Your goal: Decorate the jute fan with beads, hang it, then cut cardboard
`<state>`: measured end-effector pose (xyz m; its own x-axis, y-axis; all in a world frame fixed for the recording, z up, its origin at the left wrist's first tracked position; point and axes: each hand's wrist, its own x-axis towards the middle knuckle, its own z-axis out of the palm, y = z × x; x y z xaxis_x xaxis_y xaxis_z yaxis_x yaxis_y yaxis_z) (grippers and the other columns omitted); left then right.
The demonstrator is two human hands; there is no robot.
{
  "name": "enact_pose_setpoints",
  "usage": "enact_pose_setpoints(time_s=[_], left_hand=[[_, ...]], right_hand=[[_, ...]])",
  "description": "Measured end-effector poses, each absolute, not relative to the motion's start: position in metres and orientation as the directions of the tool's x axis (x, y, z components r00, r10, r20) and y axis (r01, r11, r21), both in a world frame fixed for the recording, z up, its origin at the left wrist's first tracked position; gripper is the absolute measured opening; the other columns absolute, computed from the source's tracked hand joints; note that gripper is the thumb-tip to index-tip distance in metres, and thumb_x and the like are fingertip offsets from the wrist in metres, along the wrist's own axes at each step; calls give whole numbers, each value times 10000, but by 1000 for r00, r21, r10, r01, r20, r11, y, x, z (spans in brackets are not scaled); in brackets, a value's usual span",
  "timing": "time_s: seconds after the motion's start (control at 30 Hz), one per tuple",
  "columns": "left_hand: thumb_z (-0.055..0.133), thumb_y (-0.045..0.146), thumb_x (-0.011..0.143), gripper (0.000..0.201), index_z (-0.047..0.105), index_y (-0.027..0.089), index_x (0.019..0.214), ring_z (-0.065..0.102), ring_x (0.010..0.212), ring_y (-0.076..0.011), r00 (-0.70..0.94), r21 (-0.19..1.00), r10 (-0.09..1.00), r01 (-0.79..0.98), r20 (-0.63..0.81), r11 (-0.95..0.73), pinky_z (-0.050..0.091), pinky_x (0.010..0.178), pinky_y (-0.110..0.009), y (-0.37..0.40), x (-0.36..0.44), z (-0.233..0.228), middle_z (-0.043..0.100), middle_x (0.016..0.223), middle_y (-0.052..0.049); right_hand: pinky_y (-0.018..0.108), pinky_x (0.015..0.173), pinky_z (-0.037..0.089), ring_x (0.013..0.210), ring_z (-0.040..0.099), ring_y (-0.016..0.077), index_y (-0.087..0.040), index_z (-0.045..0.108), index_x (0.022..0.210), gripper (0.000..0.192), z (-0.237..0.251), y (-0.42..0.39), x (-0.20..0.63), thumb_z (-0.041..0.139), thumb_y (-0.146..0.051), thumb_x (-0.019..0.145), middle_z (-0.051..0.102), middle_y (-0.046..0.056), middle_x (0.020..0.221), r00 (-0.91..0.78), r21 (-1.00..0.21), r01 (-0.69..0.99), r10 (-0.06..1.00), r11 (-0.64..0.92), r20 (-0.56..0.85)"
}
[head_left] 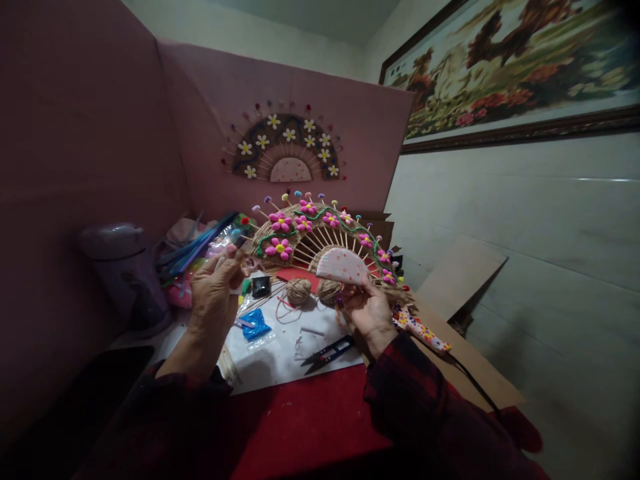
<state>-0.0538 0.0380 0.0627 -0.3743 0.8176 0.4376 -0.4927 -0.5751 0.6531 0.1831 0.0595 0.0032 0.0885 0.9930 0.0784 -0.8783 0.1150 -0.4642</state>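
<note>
So, above the red-and-white table (pixel 310 407) (pink panels (pixel 200 100) behind), my right hand (pixel 370 310) grips a flowered fan (pixel 343 263); my left hand (pixel 213 287) curls, its hold unclear.

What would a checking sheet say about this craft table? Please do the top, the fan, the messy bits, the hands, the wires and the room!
Surface: white sheet, with a red covering in front.
Job's things: flowered fan, held up, with pink flowers and a green strand on it.
Clutter: twine balls, blue packet, dark snips.
Hands: right hand holds the fan by its dotted base; left hand has fingers pinched, contents unclear.
Cables: black cord from a patterned tool at right.
Surroundings: pink panel bearing a second fan; framed picture at right.
</note>
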Motion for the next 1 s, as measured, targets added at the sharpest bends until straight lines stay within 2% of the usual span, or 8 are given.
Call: enact_pose_setpoints(time_s=[0.07,0.33,0.5,0.63,0.73,0.8,0.9,1.0], left_hand=[[793,140,550,183,613,140,580,352,425,-22,-386,657,815,-484,433,-578,346,447,-181,37,-53,63,437,486,86],[788,162,574,154,638,155,610,328,403,-21,-405,672,806,-451,432,-587,327,422,-183,39,-54,61,417,471,94],[797,212,593,192,619,146,565,254,365,-10,-406,680,801,-431,440,-593,256,370,-169,41,-57,59,330,410,109],[800,239,578,193,666,140,674,309,361,-15,-449,698,795,-407,408,-588,298,378,-169,43,-60,57,408,426,101],[802,199,541,231,657,142,711,408,409,-28,-437,717,811,-409,388,-564,374,431,-177,44,-62,55,527,530,68],[785,231,564,235,648,153,737,439,432,-46,-406,739,832,-410,377,-535,393,451,-190,46,-64,53,534,548,54],[697,354,665,200,627,170,702,395,397,-69,-398,794,846,-349,355,-497,351,416,-205,54,-70,46,439,457,59],[664,319,663,162,631,175,596,324,354,-71,-422,871,827,-150,372,-468,227,370,-206,64,-80,36,400,401,57]], right_hand=[[186,462,474,477,542,89,-192,622,823,71,3,60,183,597,-126,813,598,-53,542,54,-429,-901,998,63,32],[206,466,478,476,543,97,-188,630,848,69,0,61,184,619,-139,801,618,-50,558,56,-424,-903,998,65,34],[197,469,479,489,555,92,-195,631,862,74,2,61,182,609,-145,813,644,-42,597,65,-420,-904,996,82,54],[213,466,484,490,562,98,-187,635,866,60,3,62,183,631,-179,807,667,-24,642,100,-430,-894,991,127,84],[215,464,489,471,557,100,-178,639,862,50,5,61,185,619,-179,815,638,-31,575,106,-421,-899,993,121,60],[206,460,488,460,554,97,-173,640,855,49,6,61,186,604,-167,822,625,-34,546,88,-423,-901,995,97,40],[195,461,491,464,557,92,-170,637,843,60,6,61,188,588,-142,824,634,-33,555,83,-418,-905,996,84,19],[185,466,492,468,559,84,-170,634,827,66,6,62,190,583,-129,820,649,-32,583,93,-390,-916,995,98,31]])
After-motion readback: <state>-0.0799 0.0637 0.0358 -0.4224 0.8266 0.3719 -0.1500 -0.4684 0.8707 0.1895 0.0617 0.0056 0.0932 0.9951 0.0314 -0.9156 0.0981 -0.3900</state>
